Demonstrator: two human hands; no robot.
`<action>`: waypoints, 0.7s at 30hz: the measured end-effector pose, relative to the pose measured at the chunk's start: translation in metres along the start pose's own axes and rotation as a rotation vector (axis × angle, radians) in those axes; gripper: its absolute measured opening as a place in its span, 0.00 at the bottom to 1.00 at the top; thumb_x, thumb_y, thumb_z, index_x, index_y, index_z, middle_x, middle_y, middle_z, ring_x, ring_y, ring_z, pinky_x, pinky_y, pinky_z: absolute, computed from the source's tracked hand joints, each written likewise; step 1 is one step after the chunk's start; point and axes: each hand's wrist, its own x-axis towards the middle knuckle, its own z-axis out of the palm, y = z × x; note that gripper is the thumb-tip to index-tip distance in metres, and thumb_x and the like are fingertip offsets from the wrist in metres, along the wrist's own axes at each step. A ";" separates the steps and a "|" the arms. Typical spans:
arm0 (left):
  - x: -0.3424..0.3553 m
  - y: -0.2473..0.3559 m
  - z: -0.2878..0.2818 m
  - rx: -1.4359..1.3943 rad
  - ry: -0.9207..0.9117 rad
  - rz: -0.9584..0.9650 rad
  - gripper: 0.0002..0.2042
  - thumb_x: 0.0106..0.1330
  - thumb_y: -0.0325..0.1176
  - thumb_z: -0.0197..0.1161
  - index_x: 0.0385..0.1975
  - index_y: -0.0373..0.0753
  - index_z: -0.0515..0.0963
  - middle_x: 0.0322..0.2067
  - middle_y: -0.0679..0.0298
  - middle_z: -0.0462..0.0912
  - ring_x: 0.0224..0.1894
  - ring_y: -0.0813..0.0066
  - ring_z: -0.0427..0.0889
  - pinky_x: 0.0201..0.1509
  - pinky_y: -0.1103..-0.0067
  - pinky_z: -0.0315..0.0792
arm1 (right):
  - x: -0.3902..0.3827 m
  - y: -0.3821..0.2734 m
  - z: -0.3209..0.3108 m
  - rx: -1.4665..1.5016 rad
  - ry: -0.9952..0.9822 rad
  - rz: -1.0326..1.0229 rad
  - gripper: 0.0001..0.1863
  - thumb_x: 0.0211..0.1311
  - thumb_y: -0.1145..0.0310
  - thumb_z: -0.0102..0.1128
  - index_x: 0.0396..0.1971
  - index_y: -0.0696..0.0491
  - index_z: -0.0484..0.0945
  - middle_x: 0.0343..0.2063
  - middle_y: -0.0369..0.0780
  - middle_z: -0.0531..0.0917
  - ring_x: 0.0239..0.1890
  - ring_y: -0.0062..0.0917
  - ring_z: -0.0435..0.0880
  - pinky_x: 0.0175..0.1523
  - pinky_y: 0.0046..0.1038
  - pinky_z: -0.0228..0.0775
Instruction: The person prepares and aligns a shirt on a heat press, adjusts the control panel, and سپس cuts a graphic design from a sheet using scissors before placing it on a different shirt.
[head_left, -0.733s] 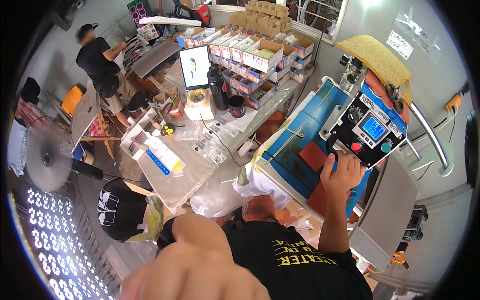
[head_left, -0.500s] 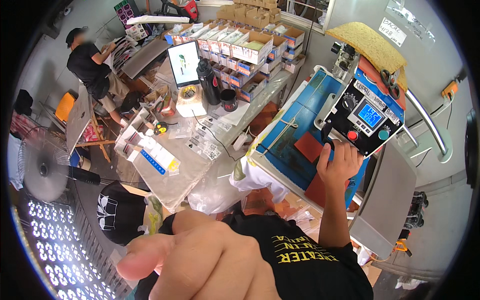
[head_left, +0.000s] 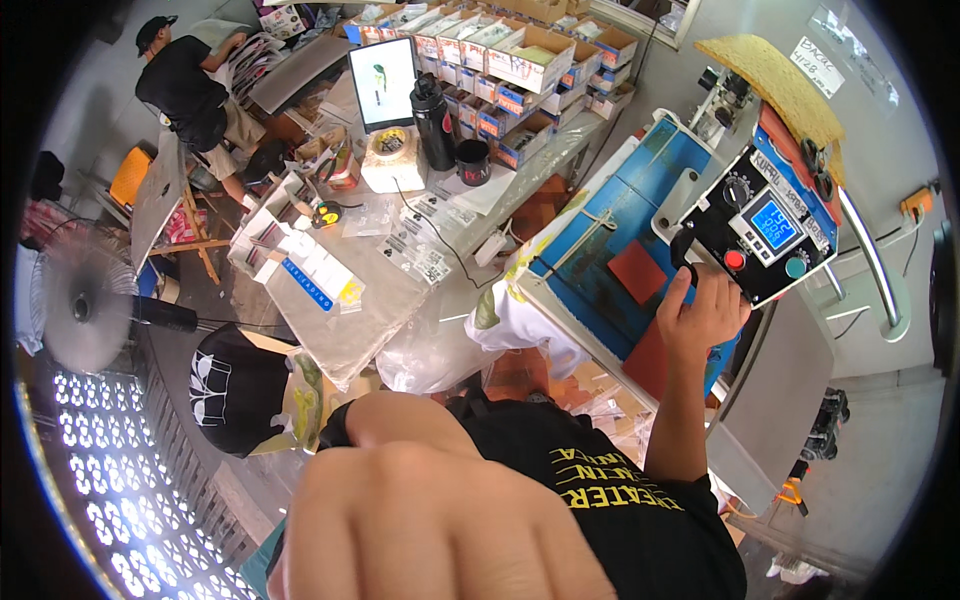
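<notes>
At the right, my right hand (head_left: 703,308) is closed around the front of a heat press, on its black handle (head_left: 684,250), below the control box (head_left: 745,205) with a lit blue display and red and green buttons. Part of the grip is hidden behind my fingers. Left of this hand lies the blue press bed (head_left: 585,250), with a dark red square pad (head_left: 637,272) on it and another red piece by my wrist. My left hand (head_left: 440,520) is raised very near the camera, its knuckles bent; the fingertips are out of sight.
Scissors (head_left: 818,168) and a yellow pad (head_left: 775,75) rest atop the press. A work table (head_left: 350,345) at the left bears a tablet (head_left: 383,85), a black bottle (head_left: 432,125) and a mug (head_left: 472,162). Beyond are stacked boxes (head_left: 530,60), a fan (head_left: 85,290) and a person (head_left: 190,95).
My left hand has turned and lowered slightly, with its thumb gone from view. The scene has shifted a little as the head moved. My right hand stays at the press handle.
</notes>
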 end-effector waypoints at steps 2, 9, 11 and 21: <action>-0.002 -0.001 -0.003 0.114 -0.047 0.106 0.17 0.57 0.15 0.51 0.06 0.39 0.65 0.11 0.62 0.67 0.14 0.69 0.70 0.40 0.64 0.84 | 0.002 -0.004 0.000 0.002 -0.003 -0.006 0.08 0.57 0.61 0.60 0.31 0.49 0.80 0.27 0.35 0.80 0.28 0.29 0.77 0.37 0.32 0.58; -0.001 0.005 -0.005 0.175 -0.045 0.043 0.17 0.53 0.12 0.51 0.07 0.40 0.65 0.12 0.62 0.69 0.16 0.70 0.74 0.42 0.68 0.85 | 0.001 -0.001 0.001 -0.002 0.025 -0.001 0.08 0.57 0.61 0.60 0.31 0.49 0.80 0.27 0.34 0.80 0.28 0.29 0.76 0.38 0.31 0.58; -0.005 -0.006 -0.005 0.188 -0.049 0.155 0.17 0.53 0.11 0.51 0.07 0.40 0.65 0.12 0.62 0.69 0.16 0.71 0.74 0.41 0.68 0.85 | 0.002 -0.004 0.002 0.004 0.008 -0.005 0.08 0.57 0.61 0.60 0.31 0.49 0.80 0.27 0.34 0.80 0.28 0.29 0.76 0.38 0.31 0.58; -0.003 0.008 -0.005 0.182 -0.036 -0.029 0.17 0.51 0.09 0.51 0.06 0.40 0.66 0.11 0.63 0.69 0.15 0.71 0.73 0.38 0.69 0.85 | 0.000 -0.003 0.002 -0.021 0.024 -0.001 0.07 0.57 0.61 0.60 0.30 0.48 0.80 0.26 0.34 0.80 0.28 0.29 0.76 0.38 0.32 0.58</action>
